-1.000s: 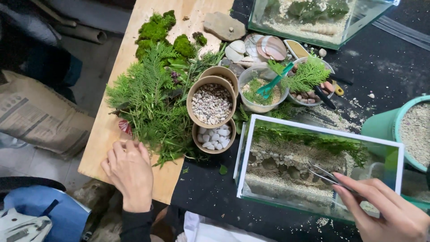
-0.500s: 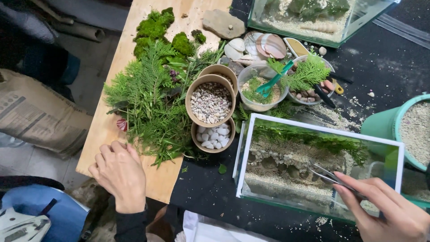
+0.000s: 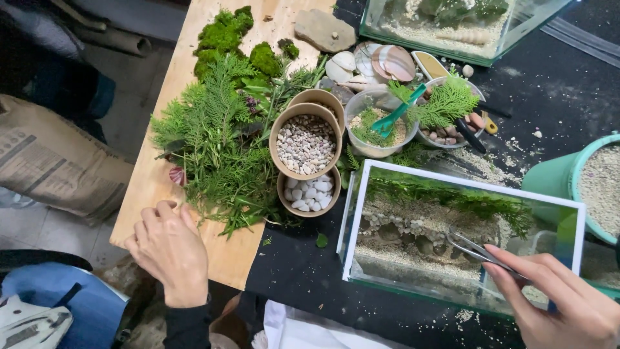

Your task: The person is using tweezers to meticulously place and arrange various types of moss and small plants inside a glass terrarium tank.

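Tweezers dip into the glass tank, tips low over the pebble ridge and sand, right of centre. The right hand has them pinched in a closed grip between thumb and fingers, reaching in over the front wall. Nothing can be made out between the tips. Green sprigs line the tank's back. The left hand lies flat on the wooden board, fingers loosely curled, holding nothing, just beside the fern pile. Two pebble bowls sit between ferns and tank. A teal sand bucket stands right.
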